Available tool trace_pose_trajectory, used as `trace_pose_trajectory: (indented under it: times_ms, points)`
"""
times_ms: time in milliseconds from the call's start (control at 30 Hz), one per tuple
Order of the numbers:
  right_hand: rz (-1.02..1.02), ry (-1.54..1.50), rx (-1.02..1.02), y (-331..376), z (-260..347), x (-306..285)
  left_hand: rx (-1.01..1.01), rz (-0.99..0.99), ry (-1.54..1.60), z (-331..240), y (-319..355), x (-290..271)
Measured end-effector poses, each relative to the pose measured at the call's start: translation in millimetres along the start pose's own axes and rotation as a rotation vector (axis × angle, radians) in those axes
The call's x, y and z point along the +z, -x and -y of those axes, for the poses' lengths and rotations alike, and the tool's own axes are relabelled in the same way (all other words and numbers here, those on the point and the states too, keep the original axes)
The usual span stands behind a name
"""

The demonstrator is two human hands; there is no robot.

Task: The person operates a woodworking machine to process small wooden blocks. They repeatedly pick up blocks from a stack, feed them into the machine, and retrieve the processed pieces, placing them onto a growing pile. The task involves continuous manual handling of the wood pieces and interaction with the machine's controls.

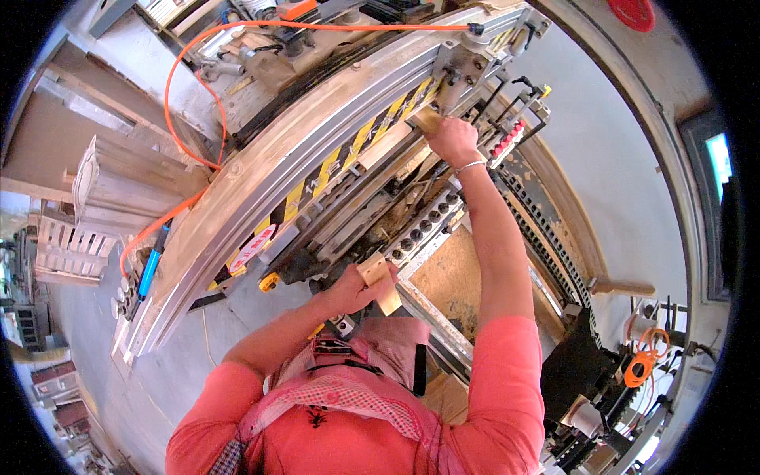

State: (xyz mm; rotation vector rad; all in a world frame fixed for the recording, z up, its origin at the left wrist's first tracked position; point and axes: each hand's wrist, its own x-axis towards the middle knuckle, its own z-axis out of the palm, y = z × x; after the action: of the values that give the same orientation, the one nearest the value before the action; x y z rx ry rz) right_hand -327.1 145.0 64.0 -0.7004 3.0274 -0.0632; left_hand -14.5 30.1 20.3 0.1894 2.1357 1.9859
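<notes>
In front of my body, my left hand [348, 291] is closed around a short pale wooden piece [388, 300], which has small dark marks or holes near its upper end. My right arm reaches far forward over the machine. At its end my right hand [454, 143] grips another short wooden piece [427, 119], held near the metal bracket [463, 67] at the machine's far end. A longer pale wooden strip [389, 146] lies along the machine, just left of that hand. The right fingertips are partly hidden.
A long grey rail [269, 142] with a yellow-and-black striped edge [321, 170] runs diagonally across. A row of black round parts [425, 226] lies between my hands. An orange hose [168, 87] loops over the rail. A black toothed track [542, 229] curves at right.
</notes>
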Motion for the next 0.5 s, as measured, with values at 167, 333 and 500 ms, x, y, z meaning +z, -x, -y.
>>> trace_pose_trajectory:
  times_ms: [167,333,500]
  points:
    - [0.011,-0.01,0.046,-3.2,-3.0,6.4,-0.061,-0.022,0.011,-0.9,5.6,-2.2]
    - [0.008,-0.017,0.035,-0.7,1.7,-0.1,-0.192,-0.172,0.465,2.1,26.5,5.5]
    - [0.018,-0.011,0.101,0.0,6.1,-0.8,-0.329,-0.212,0.694,-17.4,52.1,2.5]
